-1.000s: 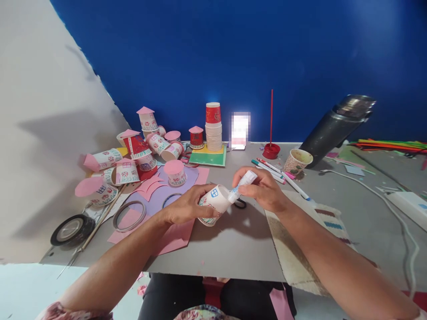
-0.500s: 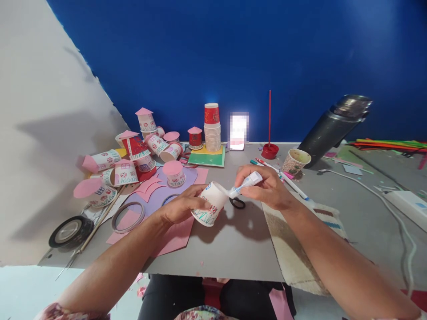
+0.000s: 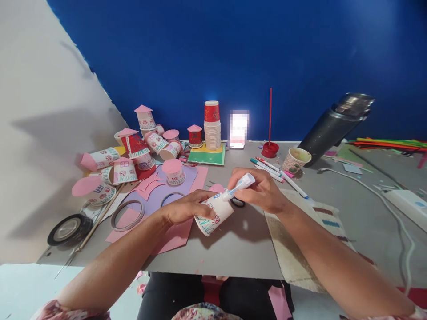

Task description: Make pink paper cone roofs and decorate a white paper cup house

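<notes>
My left hand [image 3: 189, 210] is wrapped round a white paper cup [image 3: 224, 212] with green and red drawings and a small blue window on its side. The cup lies tilted above the table, its closed end toward the right. In my right hand [image 3: 255, 191] is a white tube with blue print [image 3: 239, 186], and its tip touches the cup near the upper edge. Black scissor handles [image 3: 238, 202] show just behind the cup. A pink paper circle [image 3: 218, 189] lies partly hidden behind my hands.
Decorated cups with pink tops [image 3: 125, 171] crowd the left. Stacked cups [image 3: 212, 133] stand at the back. A tape roll [image 3: 70, 230] lies far left. Markers [image 3: 267, 169], a patterned cup [image 3: 296, 161], a leaning black flask [image 3: 333, 129] and a cloth [image 3: 290, 249] are on the right.
The cup has turned in my left hand, tilting further over to the right. My right hand has moved slightly left, and the tube's tip now rests against the cup's side near its end.
</notes>
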Demonstrator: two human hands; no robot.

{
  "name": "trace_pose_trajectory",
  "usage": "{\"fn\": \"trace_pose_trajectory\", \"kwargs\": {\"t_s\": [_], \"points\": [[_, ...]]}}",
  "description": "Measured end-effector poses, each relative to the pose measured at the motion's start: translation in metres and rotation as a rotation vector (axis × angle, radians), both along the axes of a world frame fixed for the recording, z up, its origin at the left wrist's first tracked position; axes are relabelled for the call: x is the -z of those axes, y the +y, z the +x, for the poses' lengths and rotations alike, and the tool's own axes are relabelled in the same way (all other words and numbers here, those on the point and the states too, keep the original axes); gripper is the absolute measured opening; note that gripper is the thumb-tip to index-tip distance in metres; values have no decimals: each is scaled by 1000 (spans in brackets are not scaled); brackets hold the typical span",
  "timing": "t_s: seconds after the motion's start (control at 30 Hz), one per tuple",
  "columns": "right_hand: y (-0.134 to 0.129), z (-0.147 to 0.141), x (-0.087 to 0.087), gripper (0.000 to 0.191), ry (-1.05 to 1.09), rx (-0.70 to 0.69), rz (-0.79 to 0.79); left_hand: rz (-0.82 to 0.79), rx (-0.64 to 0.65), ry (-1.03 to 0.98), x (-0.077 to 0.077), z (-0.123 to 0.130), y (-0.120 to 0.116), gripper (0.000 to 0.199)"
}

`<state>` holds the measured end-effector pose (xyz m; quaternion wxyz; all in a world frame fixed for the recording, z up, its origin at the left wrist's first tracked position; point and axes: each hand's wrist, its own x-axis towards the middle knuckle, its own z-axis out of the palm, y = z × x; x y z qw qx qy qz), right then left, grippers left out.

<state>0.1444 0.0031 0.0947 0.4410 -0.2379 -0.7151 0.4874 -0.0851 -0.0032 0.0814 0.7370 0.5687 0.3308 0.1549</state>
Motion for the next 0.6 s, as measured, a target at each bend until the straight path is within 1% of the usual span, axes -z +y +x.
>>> {"fn": "trace_pose_trajectory", "kwargs": {"t_s": [0.1, 0.17, 0.3, 0.43, 0.5, 0.6], "points": [[2, -2, 2, 6, -18, 60, -34, 91, 31, 47, -1, 1, -1, 41], [4, -3, 5, 7, -19, 96, -66, 119, 37, 35, -3, 1, -2, 42], [11, -6, 12, 15, -7, 136, -153, 130, 25, -24, -6, 1, -3, 47], [16, -7, 18, 22, 86, 230, -188, 110, -1, -74, -7, 1, -3, 51], [17, -7, 19, 23, 128, 221, -204, 108, 17, -77, -8, 2, -2, 49], [16, -8, 19, 23, 118, 170, -219, 113, 52, -69, -10, 2, -1, 45]]}}
